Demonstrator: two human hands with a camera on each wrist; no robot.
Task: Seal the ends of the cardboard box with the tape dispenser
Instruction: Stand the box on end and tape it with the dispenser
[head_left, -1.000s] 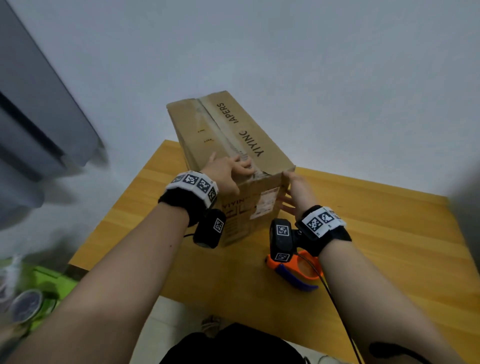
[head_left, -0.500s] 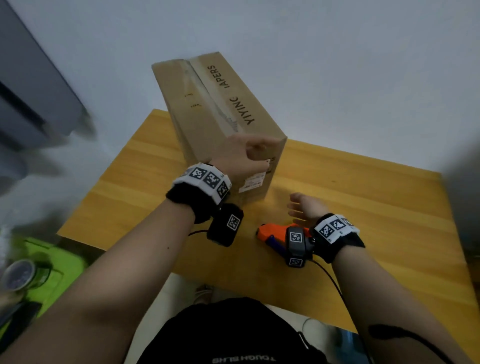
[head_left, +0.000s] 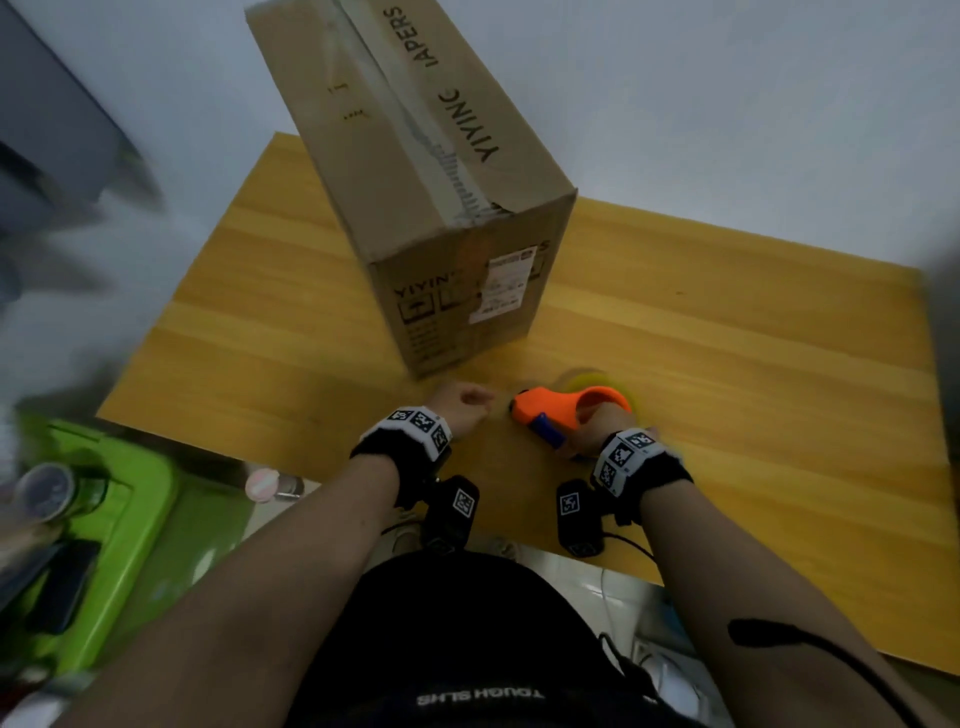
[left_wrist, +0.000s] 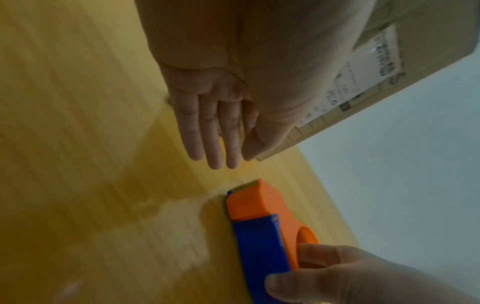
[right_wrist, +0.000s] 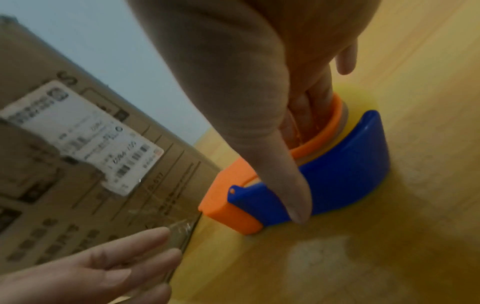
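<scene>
The tall cardboard box stands on end on the wooden table; a taped seam runs along its upper face. In front of it lies the orange and blue tape dispenser. My right hand grips it, fingers inside the orange ring, thumb on the blue cover. My left hand hovers just left of the dispenser's mouth. Its fingers are straight, and the fingertips touch a clear tape end. Neither hand touches the box.
A white shipping label is stuck on the box's near face. A green bin with dark items sits on the floor to the left, below the table's near edge. A pale wall lies behind the table.
Both hands have left the box, which now stands alone. My right hand dropped to the dispenser and took hold of it. My left hand came down beside its mouth.
</scene>
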